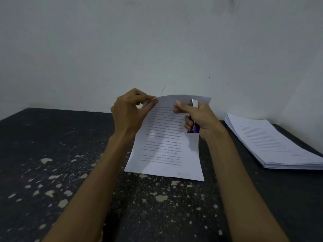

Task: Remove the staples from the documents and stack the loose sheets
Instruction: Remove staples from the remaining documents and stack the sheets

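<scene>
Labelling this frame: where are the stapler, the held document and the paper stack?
stapler point(194, 103): head view, metal top end.
held document point(164, 151): head view, middle of the printed page.
paper stack point(265, 137): head view, top sheet's text block.

You face a plain pale wall point(157, 41), dimly lit, with a thin dark scratch point(163, 88) low down and a dark smudge point(232, 2) at its top right. Your dark table point(52, 145) stands against it, its paint chipped in pale patches.
</scene>
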